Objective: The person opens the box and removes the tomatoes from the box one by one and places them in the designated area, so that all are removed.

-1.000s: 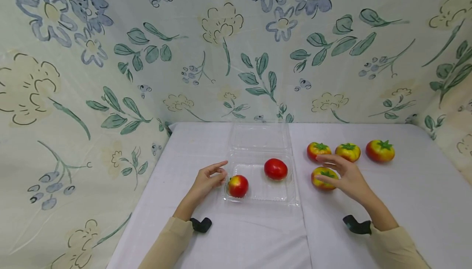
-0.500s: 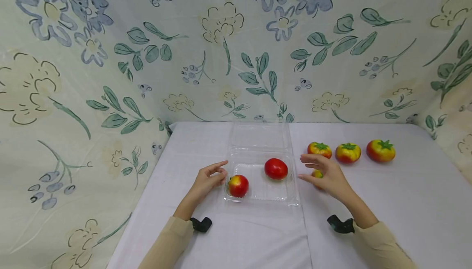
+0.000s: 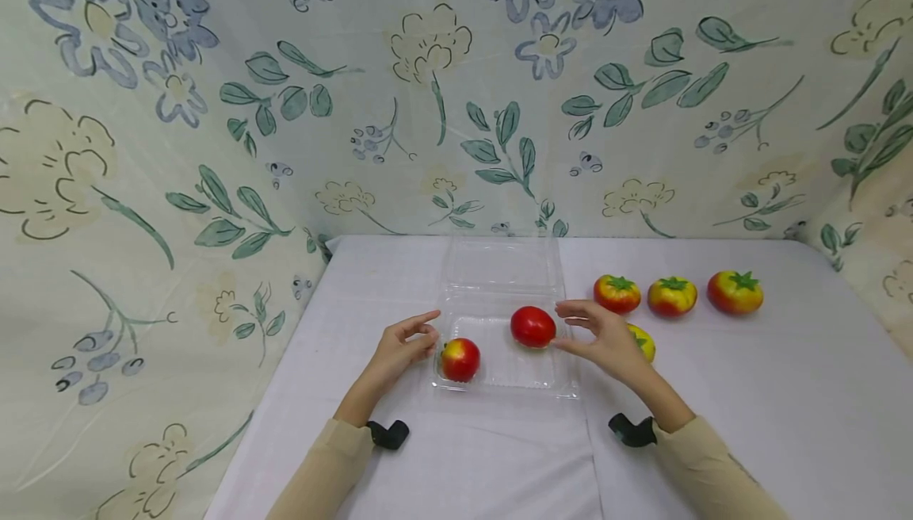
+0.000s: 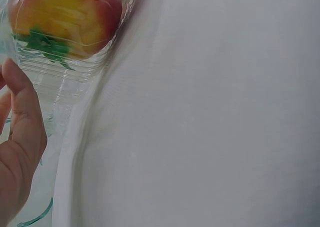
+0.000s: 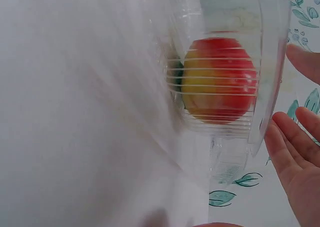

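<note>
A clear plastic clamshell container [image 3: 506, 373] lies on the table with its lid [image 3: 505, 262] folded back. Inside are a red-and-yellow tomato [image 3: 460, 359] at the front left and a red tomato [image 3: 533, 326] at the back right. My left hand [image 3: 401, 352] is at the container's left side, fingers loosely bent and holding nothing. At the right side is my right hand [image 3: 606, 338], thumb and fingers spread apart, fingertips close to the red tomato. In the right wrist view, those fingertips [image 5: 281, 118] are right at the container's rim.
Three red-and-yellow tomatoes with green tops, including this middle one [image 3: 672, 296], stand in a row at the back right. Another tomato [image 3: 644, 342] is partly hidden behind my right hand. A floral cloth [image 3: 428, 147] hangs behind the white-covered table [image 3: 428, 464].
My right hand has moved left, away from over the front loose tomato, to the container's right side. The left hand stays in place, and the tomatoes have not moved.
</note>
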A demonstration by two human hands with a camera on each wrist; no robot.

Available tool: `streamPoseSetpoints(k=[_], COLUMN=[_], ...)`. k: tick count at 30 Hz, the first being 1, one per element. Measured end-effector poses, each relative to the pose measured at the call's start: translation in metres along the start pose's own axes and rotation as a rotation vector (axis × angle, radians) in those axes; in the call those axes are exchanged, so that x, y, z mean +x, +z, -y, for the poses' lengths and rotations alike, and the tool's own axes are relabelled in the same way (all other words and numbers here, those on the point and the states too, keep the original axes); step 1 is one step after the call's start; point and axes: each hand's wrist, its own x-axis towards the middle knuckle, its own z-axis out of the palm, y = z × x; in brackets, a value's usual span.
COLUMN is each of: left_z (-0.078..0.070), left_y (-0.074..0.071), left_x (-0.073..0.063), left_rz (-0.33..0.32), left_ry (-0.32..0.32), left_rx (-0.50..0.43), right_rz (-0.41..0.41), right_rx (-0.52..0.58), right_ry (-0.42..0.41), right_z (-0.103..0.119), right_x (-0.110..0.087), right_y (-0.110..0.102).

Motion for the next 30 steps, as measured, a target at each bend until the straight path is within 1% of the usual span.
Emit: streamPoseSetpoints(k=[8,17,23,30], left_z=[0.001,-0.001,-0.001,0.001], left_y=[-0.001,0.0,0.0,0.001], left_x=[0.0,-0.001,-0.001,0.001], left_rz=[-0.002,-0.004,-0.005,-0.002], left_ry=[-0.007,-0.006,-0.006,-0.005], left_rx=[0.007,0.0,0.011,0.017], right_rz=[-0.01,-0.016,-0.025,-0.027], right_rx=[-0.042,-0.147,-0.197,-0.223], right_ry=[-0.022,-0.061,-0.096,-0.108], right_z=[0.001,-0.001,-0.003,-0.007], right_x=[0.006,0.012,0.012,0.013], right_y=[0.009,0.018,0.021,0.022])
